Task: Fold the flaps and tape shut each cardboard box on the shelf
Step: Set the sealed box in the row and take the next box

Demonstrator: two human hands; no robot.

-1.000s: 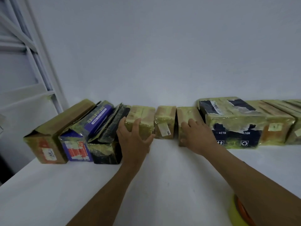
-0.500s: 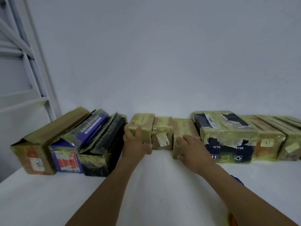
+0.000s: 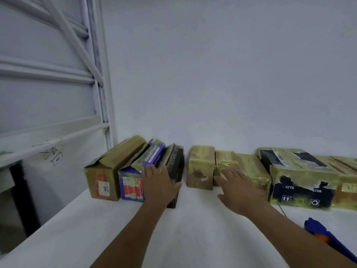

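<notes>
A row of cardboard boxes wrapped in yellowish tape stands along the back of the white shelf (image 3: 193, 229). My left hand (image 3: 160, 183) lies flat, fingers apart, against the fronts of the leaning black box (image 3: 176, 163) and the purple box (image 3: 131, 186). A brown box (image 3: 108, 171) with a loose top flap leans at the far left. My right hand (image 3: 237, 188) is spread open over the front of a small yellow-taped box (image 3: 253, 169), beside a small brown box (image 3: 201, 167). It grips nothing.
A large black-and-yellow taped box (image 3: 301, 176) and more taped boxes (image 3: 345, 182) continue to the right. A blue object with an orange part (image 3: 316, 231) lies on the shelf at the lower right. The white shelf upright (image 3: 102, 84) rises at the left.
My left hand left the small tan box and moved left onto the black and purple boxes. My right hand shifted slightly on the small boxes. The view swung left.
</notes>
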